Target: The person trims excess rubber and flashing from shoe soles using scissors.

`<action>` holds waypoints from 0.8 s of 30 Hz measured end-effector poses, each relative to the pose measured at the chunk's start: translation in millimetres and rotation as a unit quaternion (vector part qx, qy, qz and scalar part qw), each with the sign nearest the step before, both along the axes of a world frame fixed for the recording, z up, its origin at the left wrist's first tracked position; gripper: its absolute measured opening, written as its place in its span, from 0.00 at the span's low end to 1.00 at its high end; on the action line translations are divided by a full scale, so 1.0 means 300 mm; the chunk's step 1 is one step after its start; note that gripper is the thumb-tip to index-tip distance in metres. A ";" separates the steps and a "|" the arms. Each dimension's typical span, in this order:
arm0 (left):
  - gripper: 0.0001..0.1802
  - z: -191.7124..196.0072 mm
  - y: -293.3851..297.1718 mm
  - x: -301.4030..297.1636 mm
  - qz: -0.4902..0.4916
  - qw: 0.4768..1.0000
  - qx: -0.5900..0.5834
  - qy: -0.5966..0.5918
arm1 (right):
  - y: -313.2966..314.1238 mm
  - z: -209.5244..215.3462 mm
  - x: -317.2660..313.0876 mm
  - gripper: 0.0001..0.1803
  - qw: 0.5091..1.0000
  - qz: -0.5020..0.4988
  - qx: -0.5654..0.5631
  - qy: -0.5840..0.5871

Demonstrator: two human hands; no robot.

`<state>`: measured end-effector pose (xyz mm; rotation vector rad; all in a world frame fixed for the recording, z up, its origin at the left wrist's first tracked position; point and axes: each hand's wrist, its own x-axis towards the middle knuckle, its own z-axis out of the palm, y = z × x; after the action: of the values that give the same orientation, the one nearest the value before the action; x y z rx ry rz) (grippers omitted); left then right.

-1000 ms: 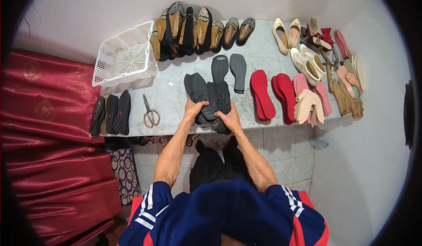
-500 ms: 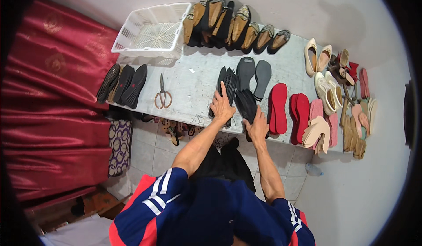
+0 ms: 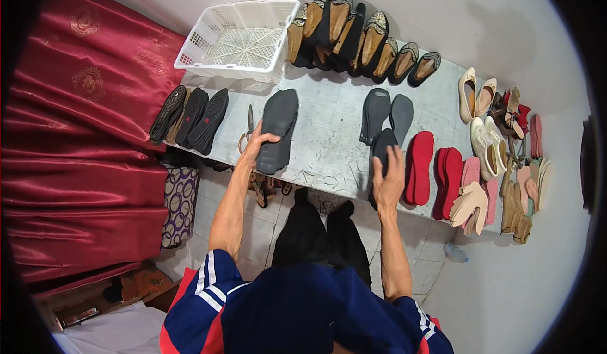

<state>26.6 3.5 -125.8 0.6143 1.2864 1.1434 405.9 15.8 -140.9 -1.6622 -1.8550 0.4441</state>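
Note:
My left hand point(image 3: 255, 146) grips a thick stack of dark grey shoe soles point(image 3: 279, 123), its thumb across the top and its fingers hidden beneath. The stack is over the table's left part, beside the scissors point(image 3: 249, 126), which it partly covers. My right hand point(image 3: 390, 180) rests against a stack of black soles point(image 3: 383, 142) near the front edge, fingers stretched out and apart. Just beyond that stack lie more dark grey soles point(image 3: 377, 108) and a single grey sole point(image 3: 401, 117).
Red insoles point(image 3: 419, 167) lie right of my right hand, near beige pieces point(image 3: 469, 205). A white plastic basket point(image 3: 272, 69) and patterned shoes point(image 3: 376, 34) line the back. Black soles point(image 3: 210, 123) stand at the left end. White shoes point(image 3: 485, 145) are at the right.
My left hand has moved left, carrying the stack of soles from mid-table to beside the scissors. My right hand stays by the black soles, its fingers now more stretched. The view has shifted slightly.

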 end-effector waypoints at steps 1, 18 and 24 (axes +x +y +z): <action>0.39 0.005 -0.040 -0.041 0.032 0.999 -0.021 -0.006 | 0.012 0.010 -0.060 0.31 0.997 0.054 0.029 0.041; 0.39 0.015 -1.054 -0.225 0.343 0.923 -0.134 -0.113 | 0.498 -0.406 -1.064 0.35 0.832 0.515 0.113 -0.170; 0.41 -0.071 -1.006 -0.309 0.304 0.926 -0.186 -0.126 | -0.148 -0.372 -0.415 0.34 0.679 0.730 -0.028 -0.069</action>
<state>-66.1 -298.3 -147.2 -0.2366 1.4574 1.3688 281.5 -28.7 -252.7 0.2019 -2.9495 0.9639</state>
